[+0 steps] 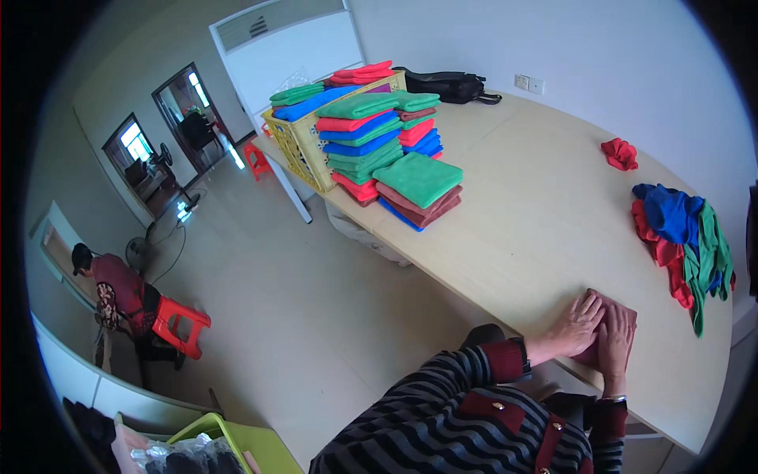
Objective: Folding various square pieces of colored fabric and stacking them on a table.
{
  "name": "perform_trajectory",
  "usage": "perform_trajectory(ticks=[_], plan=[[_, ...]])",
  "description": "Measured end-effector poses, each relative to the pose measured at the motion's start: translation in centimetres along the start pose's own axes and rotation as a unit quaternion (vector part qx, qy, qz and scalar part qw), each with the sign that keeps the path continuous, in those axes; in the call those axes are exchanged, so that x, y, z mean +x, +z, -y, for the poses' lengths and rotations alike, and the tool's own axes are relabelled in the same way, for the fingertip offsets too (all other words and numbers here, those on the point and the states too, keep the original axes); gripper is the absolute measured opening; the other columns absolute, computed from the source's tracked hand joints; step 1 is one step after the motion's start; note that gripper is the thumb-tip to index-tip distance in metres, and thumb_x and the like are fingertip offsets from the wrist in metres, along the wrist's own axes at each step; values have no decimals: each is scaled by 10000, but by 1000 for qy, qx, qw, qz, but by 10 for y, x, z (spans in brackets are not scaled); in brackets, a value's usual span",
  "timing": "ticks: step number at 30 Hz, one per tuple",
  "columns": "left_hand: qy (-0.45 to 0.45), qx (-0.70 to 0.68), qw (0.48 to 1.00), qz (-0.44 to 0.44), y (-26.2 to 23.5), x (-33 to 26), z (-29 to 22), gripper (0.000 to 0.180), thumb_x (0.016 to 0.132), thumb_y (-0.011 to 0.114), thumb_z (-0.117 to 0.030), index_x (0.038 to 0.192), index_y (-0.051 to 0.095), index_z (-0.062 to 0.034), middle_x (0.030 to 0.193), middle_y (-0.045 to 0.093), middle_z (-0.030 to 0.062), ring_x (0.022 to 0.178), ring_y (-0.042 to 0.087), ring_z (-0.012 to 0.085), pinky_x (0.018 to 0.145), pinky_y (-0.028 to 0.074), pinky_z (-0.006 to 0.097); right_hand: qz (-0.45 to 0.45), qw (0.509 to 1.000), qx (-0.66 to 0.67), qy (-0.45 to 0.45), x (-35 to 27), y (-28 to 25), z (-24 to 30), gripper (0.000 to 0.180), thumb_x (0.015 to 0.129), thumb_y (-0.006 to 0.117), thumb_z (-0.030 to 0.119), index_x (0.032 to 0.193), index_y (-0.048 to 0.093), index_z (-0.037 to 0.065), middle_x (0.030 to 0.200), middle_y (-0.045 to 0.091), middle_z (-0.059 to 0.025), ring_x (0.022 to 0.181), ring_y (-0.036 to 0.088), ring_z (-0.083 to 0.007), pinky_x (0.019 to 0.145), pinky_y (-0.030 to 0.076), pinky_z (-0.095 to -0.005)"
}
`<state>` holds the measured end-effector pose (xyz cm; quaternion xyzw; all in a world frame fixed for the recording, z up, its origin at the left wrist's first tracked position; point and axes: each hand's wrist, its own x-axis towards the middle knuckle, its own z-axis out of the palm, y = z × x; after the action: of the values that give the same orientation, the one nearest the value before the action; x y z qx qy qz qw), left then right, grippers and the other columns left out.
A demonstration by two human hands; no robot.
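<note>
A folded brown cloth [615, 301] lies near the front edge of the table. My left hand [578, 326] rests flat on its left part, fingers stretched out. Beside it my right hand [613, 344] presses on the cloth's right part, also with straight fingers. Much of the cloth is hidden beneath both hands. To the right is a loose heap of crumpled cloths [677, 225] in blue, red and green. A crumpled red cloth [620, 154] sits apart, farther back.
Neat stacks of folded cloths [363, 146] stand at the table's left edge, against a yellow plastic crate [304, 154] of more cloths. A black bag [446, 85] lies behind. On the floor side, a person [126, 296] sits on a red stool [181, 324]. A green bin [257, 442] is lower left.
</note>
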<state>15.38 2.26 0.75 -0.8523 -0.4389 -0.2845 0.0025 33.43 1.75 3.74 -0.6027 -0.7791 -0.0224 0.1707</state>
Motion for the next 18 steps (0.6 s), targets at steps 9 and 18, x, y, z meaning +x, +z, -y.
perform_trajectory(ticks=[9, 18], plan=[[-19, -26, 999, 4, 1, 2, 3, 630, 961, 523, -364, 1440, 459, 39, 1553, 352, 254, 1477, 262, 408, 1202, 197, 565, 14, 999, -28, 32, -10, 0, -2, 531, 1020, 418, 259, 1516, 396, 70, 1590, 350, -129, 1486, 277, -316, 1221, 199, -446], [-32, -43, 995, 87, -16, -3, -12, 669, 988, 501, -401, 1493, 391, 24, 1608, 262, 223, 1522, 155, 365, 1226, 100, 558, 10, 995, -2, 103, -33, -2, -32, 530, 1026, 414, 244, 1530, 377, 87, 1577, 365, -146, 1468, 303, -344, 1197, 237, -458]])
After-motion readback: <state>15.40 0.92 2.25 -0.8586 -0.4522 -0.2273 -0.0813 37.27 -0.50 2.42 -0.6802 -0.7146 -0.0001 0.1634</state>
